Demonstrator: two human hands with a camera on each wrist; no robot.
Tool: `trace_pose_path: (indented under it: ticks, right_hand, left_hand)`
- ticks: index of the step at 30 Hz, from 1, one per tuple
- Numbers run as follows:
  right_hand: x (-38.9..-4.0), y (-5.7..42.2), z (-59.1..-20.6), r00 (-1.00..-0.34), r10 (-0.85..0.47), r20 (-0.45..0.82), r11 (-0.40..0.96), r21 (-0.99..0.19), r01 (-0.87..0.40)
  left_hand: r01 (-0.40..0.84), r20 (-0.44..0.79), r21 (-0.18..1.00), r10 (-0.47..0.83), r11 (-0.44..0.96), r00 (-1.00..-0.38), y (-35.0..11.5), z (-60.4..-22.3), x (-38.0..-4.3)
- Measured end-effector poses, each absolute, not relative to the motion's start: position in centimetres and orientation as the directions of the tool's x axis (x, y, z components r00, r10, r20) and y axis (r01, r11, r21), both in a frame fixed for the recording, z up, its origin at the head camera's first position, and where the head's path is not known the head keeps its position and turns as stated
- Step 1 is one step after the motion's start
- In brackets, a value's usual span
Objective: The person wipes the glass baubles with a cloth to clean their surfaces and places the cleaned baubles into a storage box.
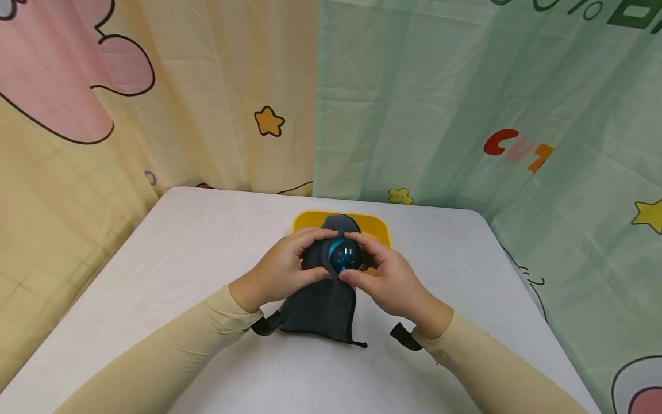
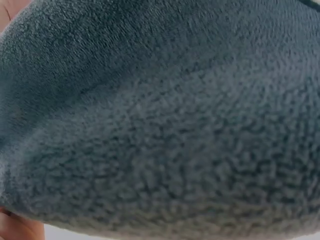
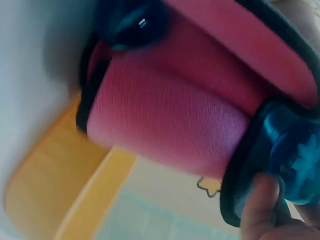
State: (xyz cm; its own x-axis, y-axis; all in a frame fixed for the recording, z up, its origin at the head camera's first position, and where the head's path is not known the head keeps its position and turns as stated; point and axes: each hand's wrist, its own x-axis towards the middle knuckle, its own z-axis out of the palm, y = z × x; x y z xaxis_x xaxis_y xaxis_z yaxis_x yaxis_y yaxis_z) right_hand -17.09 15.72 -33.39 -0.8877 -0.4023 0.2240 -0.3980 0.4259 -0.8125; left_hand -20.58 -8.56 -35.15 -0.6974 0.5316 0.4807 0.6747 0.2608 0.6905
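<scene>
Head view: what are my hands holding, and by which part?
The left hand and right hand grip the dark grey cloth piece around its shiny blue dome, one hand on either side.

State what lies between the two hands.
Between the left hand and right hand, the head view shows a shiny blue ball and part of a dark cloth.

White-covered table [image 1: 129, 276] spreading below, yellow curtain [image 1: 207, 103] up on the left sporting 1 orange star [image 1: 269, 121], and there's the green curtain [image 1: 403, 103] at right, 1 yellow flower [image 1: 400, 196] low down
</scene>
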Motion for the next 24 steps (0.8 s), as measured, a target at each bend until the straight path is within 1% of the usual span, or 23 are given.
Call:
trace_pose_path:
  ticks: [4, 8, 9, 11, 13, 16, 18, 23, 24]
  right_hand:
    - [-17.27, 15.92, -33.41, -0.88, -0.424, 0.215, 0.256, -0.903, -0.344]
    - [-17.34, 15.98, -33.66, -0.867, -0.45, 0.215, 0.087, -0.956, -0.282]
    - [-17.34, 15.95, -33.75, -0.865, -0.455, 0.214, 0.069, -0.959, -0.274]
    - [-17.26, 15.87, -33.88, -0.863, -0.457, 0.214, 0.092, -0.954, -0.286]
    - [-17.1, 15.76, -33.97, -0.864, -0.454, 0.22, 0.186, -0.924, -0.333]
    - [-16.83, 15.59, -33.98, -0.861, -0.447, 0.242, 0.353, -0.837, -0.418]
    - [-16.79, 15.54, -33.98, -0.854, -0.442, 0.273, 0.421, -0.778, -0.467]
    - [-17.06, 15.58, -33.73, -0.821, -0.447, 0.356, 0.496, -0.665, -0.558]
    - [-17.11, 15.66, -33.66, -0.818, -0.451, 0.357, 0.494, -0.664, -0.562]
  left_hand:
    - [0.665, 0.491, 0.713, 0.52, 0.222, -0.699, -8.44, -34.86, -20.69]
    - [0.655, 0.485, 0.726, 0.519, 0.209, -0.704, -8.51, -34.67, -20.65]
    - [0.656, 0.486, 0.722, 0.515, 0.218, -0.706, -8.55, -34.71, -20.68]
    - [0.659, 0.489, 0.716, 0.508, 0.23, -0.709, -8.6, -34.8, -20.7]
    - [0.665, 0.494, 0.708, 0.506, 0.238, -0.707, -8.64, -34.93, -20.66]
    - [0.666, 0.488, 0.705, 0.514, 0.245, -0.706, -8.7, -35.24, -20.65]
    - [0.667, 0.483, 0.702, 0.523, 0.249, -0.703, -8.72, -35.35, -20.6]
    - [0.68, 0.49, 0.682, 0.523, 0.267, -0.697, -8.74, -35.36, -20.81]
    - [0.684, 0.494, 0.678, 0.522, 0.27, -0.695, -8.74, -35.33, -20.83]
